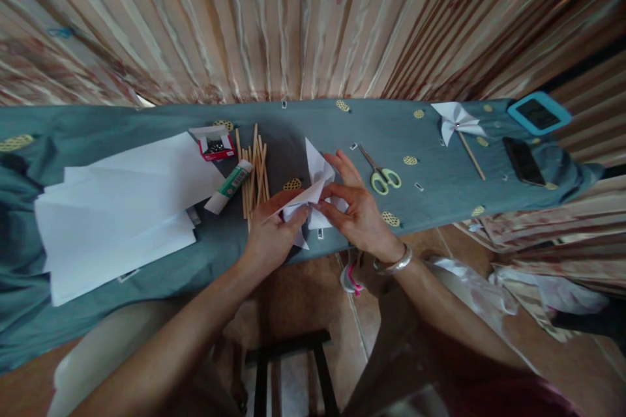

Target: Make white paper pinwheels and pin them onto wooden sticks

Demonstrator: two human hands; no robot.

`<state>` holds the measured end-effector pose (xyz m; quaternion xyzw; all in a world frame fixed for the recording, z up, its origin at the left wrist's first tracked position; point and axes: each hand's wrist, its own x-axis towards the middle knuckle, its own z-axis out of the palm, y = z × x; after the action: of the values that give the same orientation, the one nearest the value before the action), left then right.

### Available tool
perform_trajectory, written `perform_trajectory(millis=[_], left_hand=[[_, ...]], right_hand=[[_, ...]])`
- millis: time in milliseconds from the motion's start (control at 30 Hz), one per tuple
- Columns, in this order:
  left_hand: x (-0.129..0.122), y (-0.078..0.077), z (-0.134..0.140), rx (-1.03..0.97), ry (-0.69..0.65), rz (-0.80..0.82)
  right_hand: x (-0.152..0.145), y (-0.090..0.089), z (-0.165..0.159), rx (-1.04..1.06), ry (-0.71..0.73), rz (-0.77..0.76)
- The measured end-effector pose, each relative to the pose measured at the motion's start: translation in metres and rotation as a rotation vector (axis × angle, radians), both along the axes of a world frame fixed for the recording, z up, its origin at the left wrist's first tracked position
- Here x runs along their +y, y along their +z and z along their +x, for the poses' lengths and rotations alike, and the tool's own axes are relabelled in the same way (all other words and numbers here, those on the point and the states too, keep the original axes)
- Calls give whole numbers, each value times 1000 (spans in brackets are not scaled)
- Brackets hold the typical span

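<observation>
A white paper pinwheel (317, 172), its blades partly folded, is held between both hands over the near edge of the cloth-covered table. My left hand (276, 228) grips its left side, thumb at the middle. From the right, my right hand (359, 212) pinches near the centre with thumb and index finger, its other fingers raised. Whether a pin sits between those fingertips is hidden. Wooden sticks (254, 172) lie in a loose pile just left of the pinwheel. Green-handled scissors (384, 179) rest to the right of my right hand.
Stacked white paper (122, 208) covers the table's left side. Beside it are a glue stick (229, 186) and a small red box (216, 144) of dark pieces. Farther right lie a pinwheel on a stick (457, 124), a phone (523, 160) and a blue-framed device (539, 112). A pleated curtain (293, 26) hangs behind.
</observation>
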<state>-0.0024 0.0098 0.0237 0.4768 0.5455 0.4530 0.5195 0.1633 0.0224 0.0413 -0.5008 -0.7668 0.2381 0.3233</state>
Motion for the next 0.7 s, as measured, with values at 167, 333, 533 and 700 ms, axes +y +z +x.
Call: perform_trajectory(millis=[167,333,533,700], left_hand=[[1,1,0,43,8,37],[2,0,-3,95,0,36],[4,-2,-5,234,-71,61],[4,-2,-6,206,-78,57]], right_hand=[[-1,-1,-3,-1,-7,0],[-1,-2,-5,-19,-31,9],[-2,-3,-8,-28,-44,15],[-2,-4,-9,3,-83,35]])
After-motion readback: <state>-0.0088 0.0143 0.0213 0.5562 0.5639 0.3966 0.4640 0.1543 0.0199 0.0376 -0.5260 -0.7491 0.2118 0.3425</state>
